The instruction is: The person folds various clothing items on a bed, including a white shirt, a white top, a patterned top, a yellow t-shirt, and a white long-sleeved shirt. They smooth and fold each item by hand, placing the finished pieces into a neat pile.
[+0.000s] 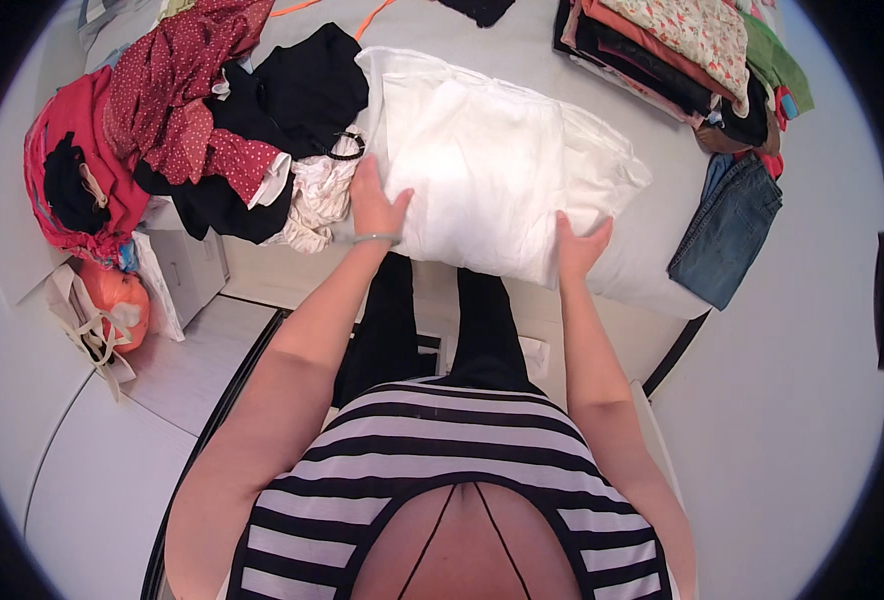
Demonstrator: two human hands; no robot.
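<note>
A white garment (479, 165) of thin cloth lies spread and partly folded in front of me, its near edge at the edge of the bed (637, 247). My left hand (378, 202) holds its left side, thumb on top of the cloth. At the right side, my right hand (583, 244) grips the folded layer, with a sheer part of the garment fanning out beyond it. Some fingers of both hands are hidden in or behind the fabric. Just left of my left hand lies a crumpled pale printed cloth (326, 187).
Heaped at the left are black clothing (311, 82), a red dotted garment (179, 82) and a pinkish-red bundle (116, 165). A folded stack (659, 52) and folded jeans (731, 225) lie at the right. A cloth bag (74, 307) and an orange bag (116, 300) stand below left.
</note>
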